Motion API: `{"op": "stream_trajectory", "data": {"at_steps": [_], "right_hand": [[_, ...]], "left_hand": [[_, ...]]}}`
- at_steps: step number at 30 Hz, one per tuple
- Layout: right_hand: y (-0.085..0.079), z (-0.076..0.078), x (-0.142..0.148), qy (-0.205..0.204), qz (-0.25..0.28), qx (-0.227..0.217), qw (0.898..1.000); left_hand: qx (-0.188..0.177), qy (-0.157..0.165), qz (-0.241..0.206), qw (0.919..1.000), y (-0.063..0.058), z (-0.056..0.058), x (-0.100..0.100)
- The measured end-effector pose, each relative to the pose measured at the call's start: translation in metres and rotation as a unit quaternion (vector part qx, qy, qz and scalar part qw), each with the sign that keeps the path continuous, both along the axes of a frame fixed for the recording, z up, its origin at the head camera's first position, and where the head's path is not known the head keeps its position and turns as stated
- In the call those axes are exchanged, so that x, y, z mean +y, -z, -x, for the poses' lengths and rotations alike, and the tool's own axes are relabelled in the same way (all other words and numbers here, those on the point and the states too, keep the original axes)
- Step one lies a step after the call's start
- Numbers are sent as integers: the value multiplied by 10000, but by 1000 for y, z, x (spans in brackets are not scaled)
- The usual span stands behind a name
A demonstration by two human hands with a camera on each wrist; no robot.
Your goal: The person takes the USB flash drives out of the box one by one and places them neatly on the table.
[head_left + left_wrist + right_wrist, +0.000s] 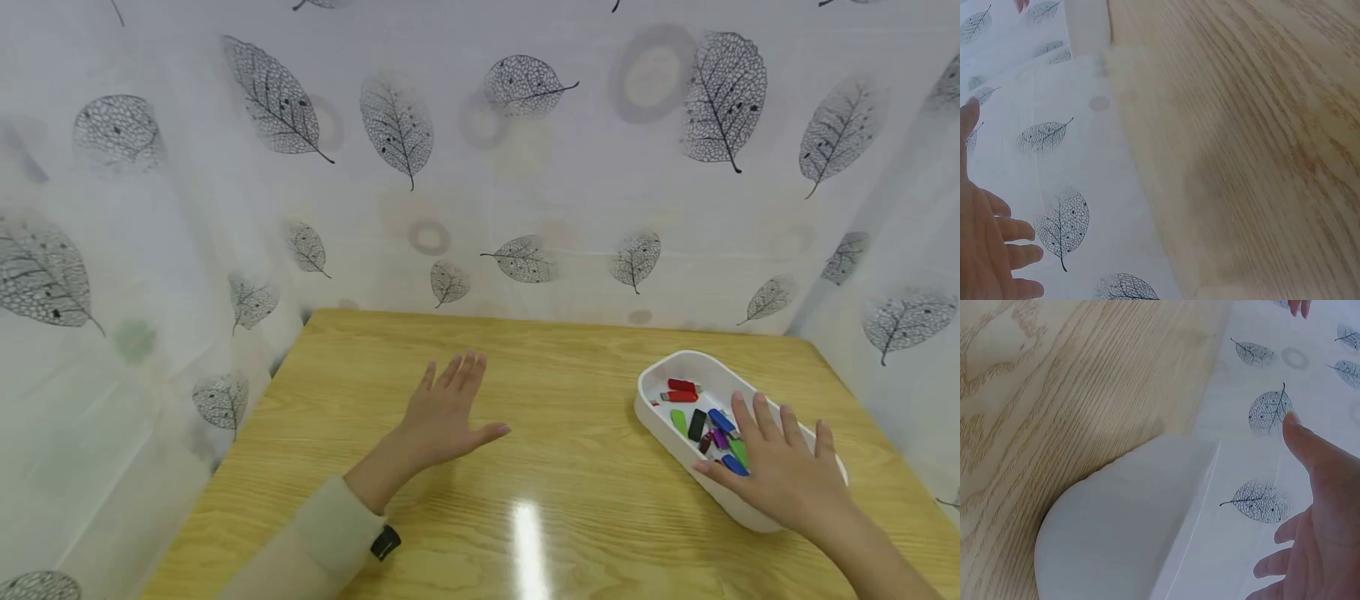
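Ten digits spread, nothing held: my left hand (446, 421) is above the wooden table (555, 392), my right hand (791, 475) by the white bin (675, 439) of loose red, green, blue, purple and black USB sticks (697, 425); leaf-printed sheeting (570, 200) behind.

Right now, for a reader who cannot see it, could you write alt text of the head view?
A person's right hand hovers, fingers spread, over a white tray of what look like colourful USB sticks; the left hand, also spread, is over the wooden table. White leaf-patterned sheeting rises behind.
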State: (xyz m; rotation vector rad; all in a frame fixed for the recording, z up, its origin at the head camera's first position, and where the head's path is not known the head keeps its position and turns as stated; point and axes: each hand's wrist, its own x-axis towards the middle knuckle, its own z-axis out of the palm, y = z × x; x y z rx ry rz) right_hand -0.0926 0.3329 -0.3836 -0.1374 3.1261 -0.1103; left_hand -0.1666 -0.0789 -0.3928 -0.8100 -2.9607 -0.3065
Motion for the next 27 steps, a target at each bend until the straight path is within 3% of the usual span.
{"op": "stream_trajectory", "data": {"at_steps": [7, 16, 27], "right_hand": [[0, -3, 10, 145, -83, -12, 9999], [0, -7, 15, 185, -203, 12, 9996], [2, -8, 28, 284, -308, -75, 9991]], "left_hand": [[111, 91, 136, 9998, 0, 5, 10], [-61, 206, 248, 9995, -2, 11, 27], [123, 465, 544, 9974, -5, 22, 47]]}}
